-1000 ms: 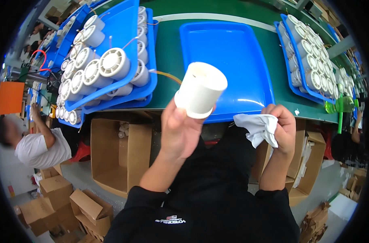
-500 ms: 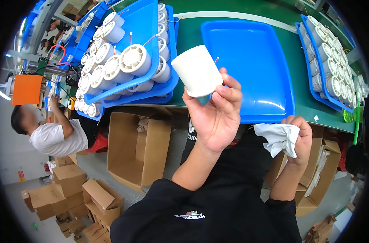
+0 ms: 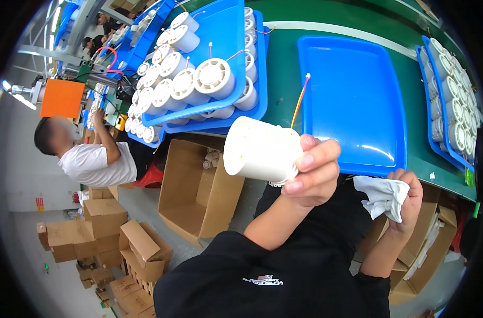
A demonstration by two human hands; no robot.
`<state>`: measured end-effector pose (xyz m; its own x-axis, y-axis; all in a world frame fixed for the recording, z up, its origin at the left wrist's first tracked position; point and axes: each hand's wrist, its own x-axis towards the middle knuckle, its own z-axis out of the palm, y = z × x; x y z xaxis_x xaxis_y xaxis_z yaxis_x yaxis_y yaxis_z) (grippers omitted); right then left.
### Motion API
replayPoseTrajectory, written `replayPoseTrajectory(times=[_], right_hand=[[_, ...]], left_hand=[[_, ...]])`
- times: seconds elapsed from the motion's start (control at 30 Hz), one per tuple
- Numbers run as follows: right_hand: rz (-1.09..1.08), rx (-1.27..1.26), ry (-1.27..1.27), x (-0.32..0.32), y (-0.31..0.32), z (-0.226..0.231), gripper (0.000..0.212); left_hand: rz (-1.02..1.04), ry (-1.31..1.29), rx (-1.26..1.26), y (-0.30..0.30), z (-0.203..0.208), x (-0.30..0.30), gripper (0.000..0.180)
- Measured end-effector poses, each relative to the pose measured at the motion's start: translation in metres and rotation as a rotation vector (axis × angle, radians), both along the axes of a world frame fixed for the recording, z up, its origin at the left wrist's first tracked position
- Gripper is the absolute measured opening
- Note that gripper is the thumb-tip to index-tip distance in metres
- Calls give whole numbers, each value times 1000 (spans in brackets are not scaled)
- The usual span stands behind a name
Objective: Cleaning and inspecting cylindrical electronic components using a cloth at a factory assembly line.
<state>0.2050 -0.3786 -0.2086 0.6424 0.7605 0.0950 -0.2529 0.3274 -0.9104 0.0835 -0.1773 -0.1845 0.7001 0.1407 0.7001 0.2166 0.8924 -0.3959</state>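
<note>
My left hand grips a white plastic cylindrical housing by its flanged end, tilted on its side in mid-air. Red and yellow wires rise from that end to a small white connector. Lower right, my right hand is closed on a crumpled white cloth, held apart from the housing. Beyond both hands a blue tray lies on the green bench with nothing in it. Whatever faces inward at the flanged end is partly hidden by my fingers.
Stacked blue trays of similar white housings stand to the left, others to the right. An open cardboard box sits below the bench edge. At far left a person in a white shirt works; more boxes stand behind.
My left hand has turned the housing from nearly upright onto its side and lowered it, bringing its wires into view. The whole view has shifted. The cloth stays in my right hand.
</note>
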Motion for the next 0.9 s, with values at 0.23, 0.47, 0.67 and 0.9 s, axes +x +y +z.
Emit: replayPoseTrajectory(times=[0.23,0.47,0.67,0.9], right_hand=[[69,92,-36,-4,-1,1,25],[66,95,-22,-6,-1,-2,20],[56,132,17,-7,0,-4,19],[48,152,27,-3,-8,-3,21]], left_hand=[[72,-115,135,4,-1,1,29],[71,-142,174,5,0,2,29],[64,-125,172,4,0,4,29],[67,-114,217,0,-4,17,29]])
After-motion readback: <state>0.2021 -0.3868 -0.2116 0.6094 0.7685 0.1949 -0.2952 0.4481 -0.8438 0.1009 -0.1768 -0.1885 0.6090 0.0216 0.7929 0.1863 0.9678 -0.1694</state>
